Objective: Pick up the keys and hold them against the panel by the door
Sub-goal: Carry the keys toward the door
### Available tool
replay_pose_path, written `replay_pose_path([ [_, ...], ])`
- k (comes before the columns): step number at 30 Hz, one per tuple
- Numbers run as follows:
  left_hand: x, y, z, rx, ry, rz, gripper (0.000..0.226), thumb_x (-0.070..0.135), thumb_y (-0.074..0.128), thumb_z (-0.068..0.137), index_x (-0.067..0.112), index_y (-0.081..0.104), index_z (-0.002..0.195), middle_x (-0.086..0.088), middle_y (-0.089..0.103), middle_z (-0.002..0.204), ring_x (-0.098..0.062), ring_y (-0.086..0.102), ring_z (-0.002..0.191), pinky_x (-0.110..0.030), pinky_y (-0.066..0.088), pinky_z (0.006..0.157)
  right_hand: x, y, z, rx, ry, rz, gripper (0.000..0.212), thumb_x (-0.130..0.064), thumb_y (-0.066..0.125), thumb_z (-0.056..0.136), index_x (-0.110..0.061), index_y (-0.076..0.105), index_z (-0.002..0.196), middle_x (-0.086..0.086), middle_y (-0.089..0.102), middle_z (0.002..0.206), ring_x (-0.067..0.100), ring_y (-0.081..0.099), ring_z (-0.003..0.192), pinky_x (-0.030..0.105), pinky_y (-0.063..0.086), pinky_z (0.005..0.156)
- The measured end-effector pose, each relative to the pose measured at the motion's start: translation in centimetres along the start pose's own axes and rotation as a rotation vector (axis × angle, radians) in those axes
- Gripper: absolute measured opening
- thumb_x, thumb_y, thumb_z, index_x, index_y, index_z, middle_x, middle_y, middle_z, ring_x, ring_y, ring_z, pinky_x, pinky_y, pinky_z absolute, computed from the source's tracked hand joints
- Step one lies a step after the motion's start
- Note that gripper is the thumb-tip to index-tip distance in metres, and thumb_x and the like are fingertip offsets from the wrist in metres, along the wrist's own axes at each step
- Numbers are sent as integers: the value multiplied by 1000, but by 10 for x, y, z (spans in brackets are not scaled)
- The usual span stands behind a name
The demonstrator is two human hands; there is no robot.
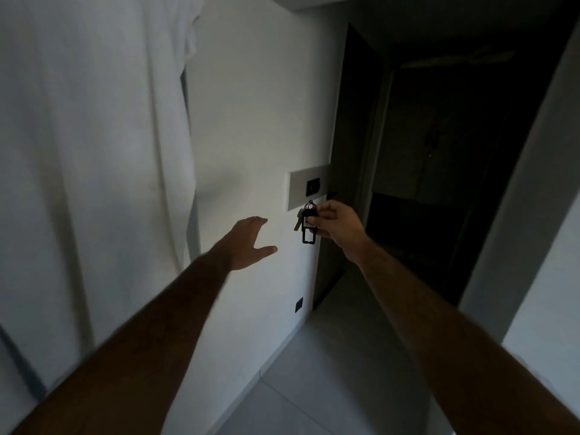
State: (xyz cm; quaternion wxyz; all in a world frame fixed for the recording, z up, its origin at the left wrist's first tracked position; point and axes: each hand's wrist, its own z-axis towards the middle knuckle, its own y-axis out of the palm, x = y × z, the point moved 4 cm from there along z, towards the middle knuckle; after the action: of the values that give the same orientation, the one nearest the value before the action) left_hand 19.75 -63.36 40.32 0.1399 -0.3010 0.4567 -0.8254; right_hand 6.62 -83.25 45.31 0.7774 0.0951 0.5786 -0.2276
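A bunch of keys (305, 221) with a black rectangular tag hangs from my right hand (337, 225), which pinches it at the top. The keys sit just below the lower right corner of a grey wall panel (298, 191) that has a small black square insert. The key ring is close to the panel's bottom edge; whether it touches I cannot tell. My left hand (248, 243) is stretched out to the left of the keys, fingers spread and holding nothing, close to the white wall.
A dark open doorway (439, 167) lies right of the panel. White cloth (94, 136) hangs on the left. A small black socket (298, 305) sits low on the wall. Pale floor tiles (329, 387) run below.
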Motion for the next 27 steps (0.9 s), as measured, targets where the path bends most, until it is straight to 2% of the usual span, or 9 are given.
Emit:
replay_pose_path([
  [6,3,1,64,17,65,13,84,57,64,84,14,34,149,-5,37,158,-23,30,146,-36,25,120,-7,-27,36,57,-18,11,31,5,69,85,7,58,114,9,74,96,12,73,78,22,62,69],
  [8,3,0,90,24,83,18,85,59,64,83,15,34,149,-6,37,158,-24,30,146,-38,26,121,-11,-37,49,73,-30,-14,29,4,69,85,5,60,113,9,74,98,13,74,81,22,62,69],
  [11,6,-1,130,26,114,19,88,64,62,81,16,33,149,-6,37,158,-24,31,146,-40,28,120,-14,-54,70,100,-31,-54,30,1,71,85,1,61,114,14,75,106,24,75,96,33,62,81],
  [13,10,0,153,26,135,20,90,68,59,79,18,34,149,-6,38,157,-25,32,145,-40,29,119,-13,-68,85,116,-33,-50,30,1,72,84,0,62,112,16,75,107,28,74,98,39,62,85],
  [16,16,6,180,38,155,11,92,72,57,75,19,35,148,-6,41,155,-24,36,143,-37,30,116,-4,-89,107,143,-28,-56,26,1,74,82,-6,65,106,14,76,102,27,75,96,41,62,84],
  [20,24,22,210,37,165,25,89,66,62,78,17,35,148,-8,42,153,-25,38,141,-36,34,113,9,-121,129,156,-24,-65,25,0,77,80,-15,67,98,10,77,98,24,76,94,40,63,83],
  [25,46,46,246,84,163,34,87,60,67,79,13,37,147,-12,44,152,-28,42,138,-35,35,109,15,-163,155,141,-35,-65,27,1,77,79,-9,66,102,19,74,106,30,74,98,42,62,85],
  [27,60,53,260,94,161,27,90,65,65,78,13,38,146,-11,44,153,-27,42,138,-38,36,111,17,-180,166,130,-41,-72,28,2,76,80,-7,66,104,20,74,106,30,74,98,41,63,84],
])
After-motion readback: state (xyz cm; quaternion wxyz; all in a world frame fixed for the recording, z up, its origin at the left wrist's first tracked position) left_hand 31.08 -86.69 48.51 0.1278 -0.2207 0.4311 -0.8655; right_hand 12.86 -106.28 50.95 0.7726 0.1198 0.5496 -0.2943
